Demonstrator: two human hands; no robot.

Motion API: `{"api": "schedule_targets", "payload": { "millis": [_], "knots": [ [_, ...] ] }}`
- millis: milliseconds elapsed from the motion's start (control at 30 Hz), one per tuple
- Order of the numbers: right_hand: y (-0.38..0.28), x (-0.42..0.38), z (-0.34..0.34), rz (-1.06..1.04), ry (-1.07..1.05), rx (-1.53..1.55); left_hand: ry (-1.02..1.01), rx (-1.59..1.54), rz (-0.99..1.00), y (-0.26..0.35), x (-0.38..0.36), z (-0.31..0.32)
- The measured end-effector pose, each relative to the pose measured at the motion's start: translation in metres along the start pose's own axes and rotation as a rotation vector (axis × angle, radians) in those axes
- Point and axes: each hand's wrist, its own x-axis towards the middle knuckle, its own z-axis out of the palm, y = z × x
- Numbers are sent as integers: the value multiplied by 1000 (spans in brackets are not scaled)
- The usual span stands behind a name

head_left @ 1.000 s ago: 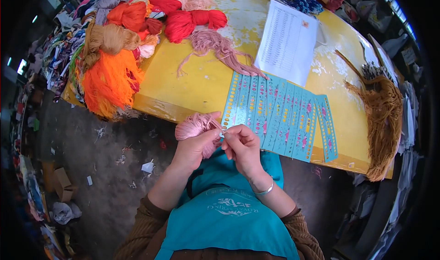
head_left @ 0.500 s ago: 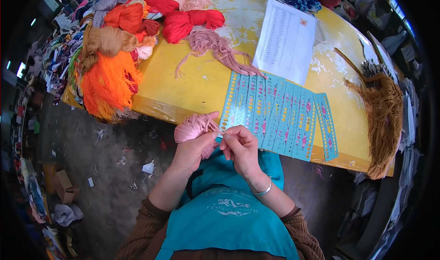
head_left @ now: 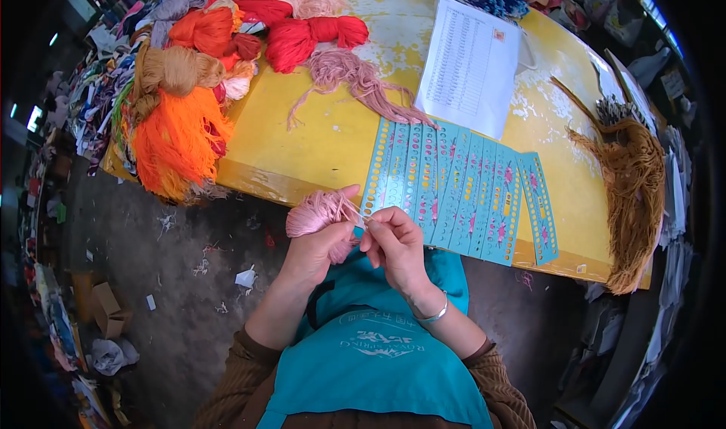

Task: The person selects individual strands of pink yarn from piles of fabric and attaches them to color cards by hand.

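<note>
L hand (head_left: 314, 251) is curled round the pink yarn bundle (head_left: 321, 216), held just off the table's (head_left: 302, 149) near edge; R hand (head_left: 397, 244) is nearly closed, thumb + forefinger pinching strands drawn from it (silver bracelet (head_left: 435, 313) on that wrist). Teal punched cards (head_left: 454, 187) lie fanned on table nearby, w/ printed sheets (head_left: 469, 66) behind.

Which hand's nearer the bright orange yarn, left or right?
Left. The left hand, holding the pink bundle, is to the right of the orange yarn. The right hand, pinching a pink strand, is farther right, beyond the left.
</note>
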Motion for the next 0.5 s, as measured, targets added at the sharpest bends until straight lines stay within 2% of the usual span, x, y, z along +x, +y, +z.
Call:
{"api": "schedule_targets", "payload": {
  "millis": [500],
  "knots": [
    [-2,0,-1,10,-15,-15,11,-5,-21,2,-1,3]
  ]
}}
